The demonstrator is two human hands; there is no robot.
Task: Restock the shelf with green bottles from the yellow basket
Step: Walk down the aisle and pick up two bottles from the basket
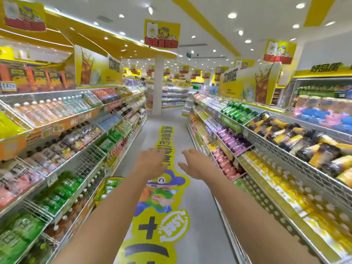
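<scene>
1. Both bare forearms reach out from the bottom edge of the view, down the middle of a shop aisle.
2. At the end of the left arm, the left hand (152,161) is held palm down with its fingers straight and relaxed. It holds nothing.
3. Just beside it, not touching, the right hand (196,162) is also palm down, with fingers loosely spread and the thumb out to the side. It too holds nothing.
4. Below and left of the left hand, the yellow basket (101,195) sits on the floor against the foot of the left shelf (80,178), partly hidden behind the left forearm.
5. Inside the basket are what look like green bottles (111,184) with pale caps, though blur makes them hard to count.
6. On a lower tier of that shelf, just left of the basket, a row of green drinks (62,189) lies in a wire-fronted bay.
7. Higher tiers carry orange, clear and dark bottles.
8. Under the arms, a yellow floor sticker (163,221) with a cartoon figure in a blue hat runs down the grey aisle.
9. Along the right side, the right shelving (276,162) holds yellow, purple, red and green drinks.
10. Far down the aisle stands a white pillar (159,82), and a yellow hanging sign (162,34) hangs above it.
</scene>
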